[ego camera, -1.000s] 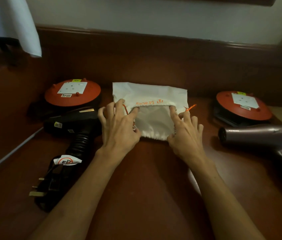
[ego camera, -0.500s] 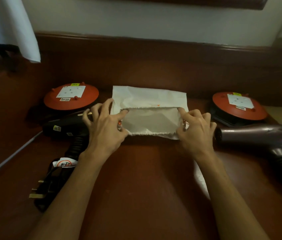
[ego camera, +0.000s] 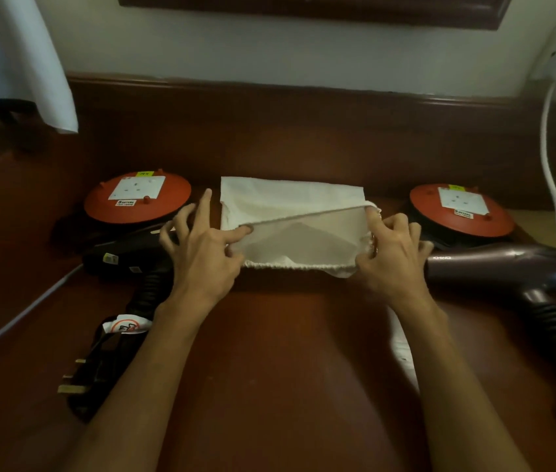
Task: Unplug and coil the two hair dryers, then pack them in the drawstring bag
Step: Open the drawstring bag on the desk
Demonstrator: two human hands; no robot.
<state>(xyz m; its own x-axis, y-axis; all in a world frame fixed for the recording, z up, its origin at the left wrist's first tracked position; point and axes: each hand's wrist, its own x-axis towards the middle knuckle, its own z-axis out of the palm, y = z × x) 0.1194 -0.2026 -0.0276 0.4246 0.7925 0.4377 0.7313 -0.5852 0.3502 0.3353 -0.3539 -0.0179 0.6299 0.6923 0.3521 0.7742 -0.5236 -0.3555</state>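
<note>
Two hair dryers: a black one [ego camera: 126,257] towards the desk's left edge, a purple one [ego camera: 504,270] towards its right. Two red cable reels [ego camera: 136,197] [ego camera: 462,209] near the back edge. One white drawstring bag [ego camera: 290,202] between them.

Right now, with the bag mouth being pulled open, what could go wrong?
1. The left hand and right hand pinch only the drawstring bag by its mouth corners; the thin cloth may slip and the mouth fall shut before a dryer goes in.
2. The purple hair dryer lies right beside the right hand and could be knocked.
3. The black hair dryer has its plug near the table edge, easy to snag.
</note>
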